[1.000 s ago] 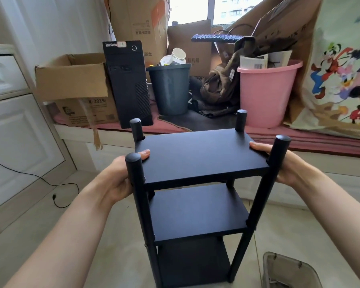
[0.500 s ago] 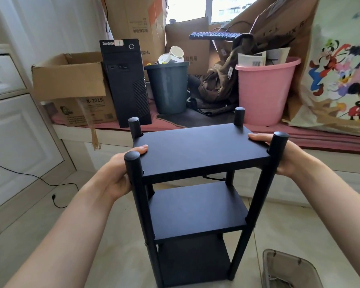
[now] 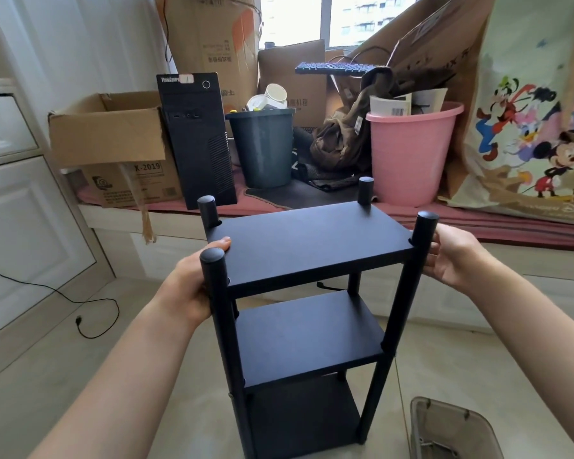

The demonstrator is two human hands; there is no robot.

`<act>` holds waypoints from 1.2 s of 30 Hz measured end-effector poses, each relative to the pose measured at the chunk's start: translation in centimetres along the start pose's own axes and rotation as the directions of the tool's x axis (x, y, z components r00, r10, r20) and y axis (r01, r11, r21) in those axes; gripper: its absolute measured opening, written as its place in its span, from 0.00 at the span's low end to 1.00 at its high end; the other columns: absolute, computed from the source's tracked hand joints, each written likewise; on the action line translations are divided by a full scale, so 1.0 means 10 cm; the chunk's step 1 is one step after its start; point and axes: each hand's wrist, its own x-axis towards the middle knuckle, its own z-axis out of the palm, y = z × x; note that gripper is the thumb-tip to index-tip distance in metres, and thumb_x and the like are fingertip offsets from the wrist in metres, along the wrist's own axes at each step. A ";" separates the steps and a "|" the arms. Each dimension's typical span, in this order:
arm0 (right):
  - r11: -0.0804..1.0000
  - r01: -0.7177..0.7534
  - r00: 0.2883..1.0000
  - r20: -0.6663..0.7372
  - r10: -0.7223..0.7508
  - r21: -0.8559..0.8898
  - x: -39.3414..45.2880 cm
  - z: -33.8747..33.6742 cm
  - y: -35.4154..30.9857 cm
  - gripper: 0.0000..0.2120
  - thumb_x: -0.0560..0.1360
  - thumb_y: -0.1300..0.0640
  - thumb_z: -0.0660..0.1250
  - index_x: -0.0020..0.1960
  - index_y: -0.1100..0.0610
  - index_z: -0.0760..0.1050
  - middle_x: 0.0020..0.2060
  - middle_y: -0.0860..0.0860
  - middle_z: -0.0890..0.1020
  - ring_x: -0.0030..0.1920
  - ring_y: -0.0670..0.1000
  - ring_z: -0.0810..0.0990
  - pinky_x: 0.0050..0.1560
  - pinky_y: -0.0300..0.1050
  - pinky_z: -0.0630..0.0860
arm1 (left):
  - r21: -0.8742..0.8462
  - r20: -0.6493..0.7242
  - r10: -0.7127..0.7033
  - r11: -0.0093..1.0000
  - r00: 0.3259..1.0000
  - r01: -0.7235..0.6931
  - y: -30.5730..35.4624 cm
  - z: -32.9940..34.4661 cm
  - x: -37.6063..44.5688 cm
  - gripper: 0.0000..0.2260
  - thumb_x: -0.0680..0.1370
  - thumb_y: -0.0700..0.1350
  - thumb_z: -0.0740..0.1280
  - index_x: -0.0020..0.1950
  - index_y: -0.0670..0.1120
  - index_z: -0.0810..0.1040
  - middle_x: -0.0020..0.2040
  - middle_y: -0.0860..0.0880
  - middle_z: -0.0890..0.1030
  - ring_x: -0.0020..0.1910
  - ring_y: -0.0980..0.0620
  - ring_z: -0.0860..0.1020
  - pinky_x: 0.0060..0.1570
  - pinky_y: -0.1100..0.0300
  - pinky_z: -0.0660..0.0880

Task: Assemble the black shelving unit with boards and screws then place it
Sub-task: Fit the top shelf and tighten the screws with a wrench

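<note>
Fingers of left hand (image 3: 193, 286) gripping shelving unit (image 3: 307, 279) (top board), right hand (image 3: 451, 256) relaxed beside it

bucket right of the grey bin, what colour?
Pink bucket, plain with no pattern; the head view shows it clearly.

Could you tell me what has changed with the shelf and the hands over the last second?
The right hand has let go: its fingers, earlier clasping the top board's right edge, now hang loosely beside the near right post. The black shelving unit sits slightly lower against the window ledge. The left hand still grips the top board's left edge, thumb on top, and the shelf stays upright.
</note>
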 end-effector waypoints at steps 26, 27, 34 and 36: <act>0.462 0.809 0.582 0.605 -0.543 -0.364 -1.64 0.75 0.32 0.08 0.76 0.55 0.71 0.54 0.49 0.75 0.48 0.43 0.81 0.52 0.42 0.78 0.50 0.35 0.74 | -0.218 0.156 0.060 0.976 0.986 -0.024 -0.49 0.62 -0.56 0.18 0.83 0.39 0.60 0.71 0.32 0.69 0.66 0.32 0.77 0.63 0.35 0.78 0.54 0.49 0.81; 0.463 0.810 0.579 0.613 -0.537 -0.360 -1.61 0.73 0.30 0.08 0.76 0.55 0.70 0.54 0.49 0.75 0.48 0.43 0.81 0.53 0.41 0.78 0.50 0.34 0.73 | -0.235 0.157 0.066 0.972 0.985 -0.028 -0.51 0.63 -0.55 0.18 0.83 0.39 0.60 0.71 0.32 0.69 0.66 0.32 0.76 0.64 0.35 0.78 0.56 0.47 0.81; 0.565 0.774 0.598 0.625 -0.501 -0.288 -1.35 0.50 0.25 0.11 0.78 0.61 0.67 0.59 0.53 0.75 0.51 0.46 0.84 0.58 0.47 0.81 0.54 0.48 0.78 | -0.314 0.217 0.141 0.947 0.966 -0.068 -0.67 0.74 -0.49 0.14 0.81 0.37 0.63 0.66 0.35 0.73 0.59 0.39 0.82 0.57 0.40 0.82 0.52 0.48 0.82; 0.582 0.767 0.603 0.612 -0.511 -0.269 -1.30 0.42 0.24 0.12 0.78 0.63 0.67 0.59 0.52 0.76 0.51 0.46 0.84 0.58 0.48 0.81 0.56 0.47 0.79 | -0.277 0.261 0.136 0.959 0.956 -0.061 -0.72 0.76 -0.48 0.12 0.80 0.39 0.65 0.63 0.38 0.74 0.52 0.42 0.84 0.53 0.44 0.84 0.50 0.51 0.82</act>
